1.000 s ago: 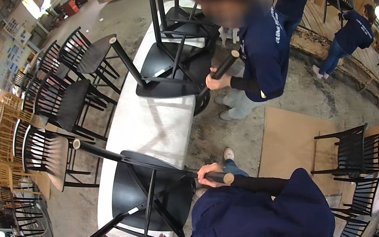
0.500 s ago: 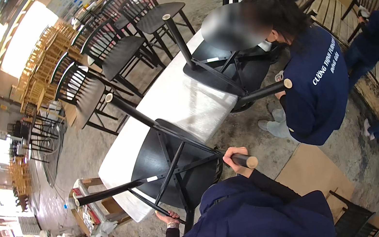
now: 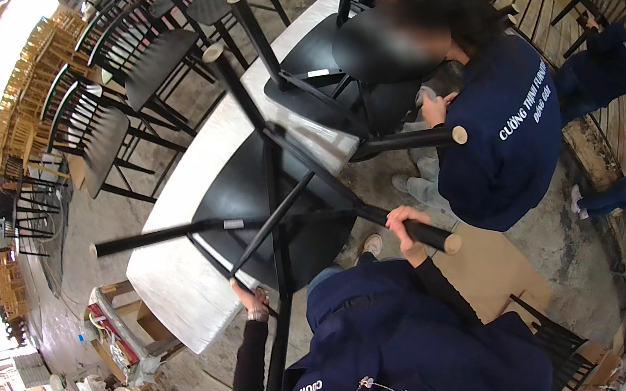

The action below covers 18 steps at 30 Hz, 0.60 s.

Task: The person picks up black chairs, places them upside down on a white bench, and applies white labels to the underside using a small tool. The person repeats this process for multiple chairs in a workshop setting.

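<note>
An upside-down black wooden chair (image 3: 236, 251) is in front of me, its seat over a long white-covered table (image 3: 167, 278) and its legs pointing up and outward. My right hand (image 3: 409, 231) is wrapped round one black leg, near its bare pale end. On the near left, my left hand (image 3: 249, 295) grips the chair's frame where a thin bar meets a leg; its fingers are partly hidden. A second upturned black chair (image 3: 315, 49) lies farther along the table. Beside that chair a co-worker in a navy jacket (image 3: 510, 134) holds something small and pale in one hand.
Several upright black chairs (image 3: 148, 66) stand beyond the table. A low wooden stand (image 3: 134, 323) with clutter is at the left. Flat cardboard (image 3: 494, 269) lies on the floor at my right, near another black chair (image 3: 555, 353). More people (image 3: 607, 75) are at the far right.
The chair in my hands has shifted away from me and turned, with its far leg swinging up. Both hands moved with it. The co-worker's hand now shows more clearly.
</note>
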{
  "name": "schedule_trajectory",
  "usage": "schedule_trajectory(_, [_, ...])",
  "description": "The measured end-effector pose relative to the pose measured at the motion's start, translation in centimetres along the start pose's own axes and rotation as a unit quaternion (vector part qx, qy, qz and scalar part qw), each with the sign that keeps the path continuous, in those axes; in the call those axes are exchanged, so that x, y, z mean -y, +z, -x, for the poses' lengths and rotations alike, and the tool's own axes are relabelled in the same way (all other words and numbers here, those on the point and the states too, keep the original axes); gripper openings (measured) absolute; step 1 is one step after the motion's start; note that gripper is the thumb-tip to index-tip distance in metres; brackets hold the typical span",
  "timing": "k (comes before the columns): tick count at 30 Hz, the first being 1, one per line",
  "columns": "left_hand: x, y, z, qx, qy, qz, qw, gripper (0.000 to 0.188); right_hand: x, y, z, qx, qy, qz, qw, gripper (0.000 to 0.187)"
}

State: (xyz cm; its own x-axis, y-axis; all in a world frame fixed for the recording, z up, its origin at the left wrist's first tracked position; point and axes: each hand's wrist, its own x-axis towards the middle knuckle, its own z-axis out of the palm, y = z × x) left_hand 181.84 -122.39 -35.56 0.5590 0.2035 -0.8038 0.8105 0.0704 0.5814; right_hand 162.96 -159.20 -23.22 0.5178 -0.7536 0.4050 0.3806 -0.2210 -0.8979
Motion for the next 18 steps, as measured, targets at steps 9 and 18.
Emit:
schedule_trajectory(9, [-1.7, 7.9, -2.3, -0.070, 0.011, 0.029, 0.997, 0.068, -2.1, 0.7, -8.5, -0.129, 0.043, -0.037, 0.990, 0.022])
schedule_trajectory(18, [-3.1, 7.8, -4.5, -0.079, 0.036, -0.002, 0.996, 0.070, -1.8, 2.9, -9.9, -0.128, 0.029, 0.018, 0.991, 0.019])
